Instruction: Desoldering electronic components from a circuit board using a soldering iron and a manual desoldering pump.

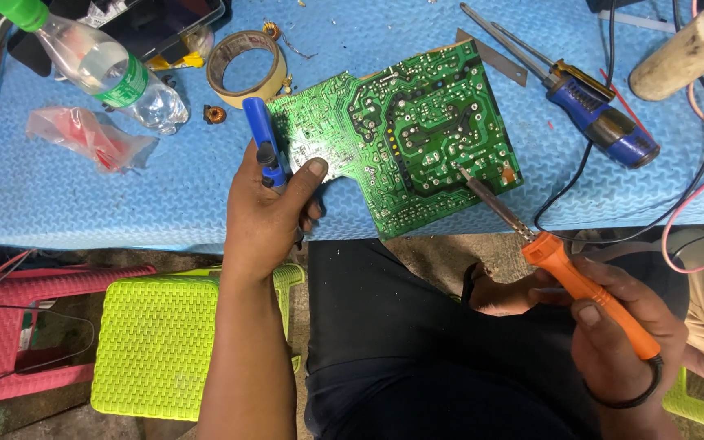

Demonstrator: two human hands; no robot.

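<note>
the left hand (266, 216) is clamped on a blue desoldering pump (264, 140), its thumb pressing the near corner of a green circuit board (401, 130) that lies solder side up at the near edge of the blue surface (83, 204), partly overhanging it. the right hand (621, 330) is clamped on an orange soldering iron (568, 277), tip touching the board. a tape roll (246, 63) and plastic bottle (95, 65) lie toward the far left corner, a blue screwdriver (600, 118) toward the right edge.
</note>
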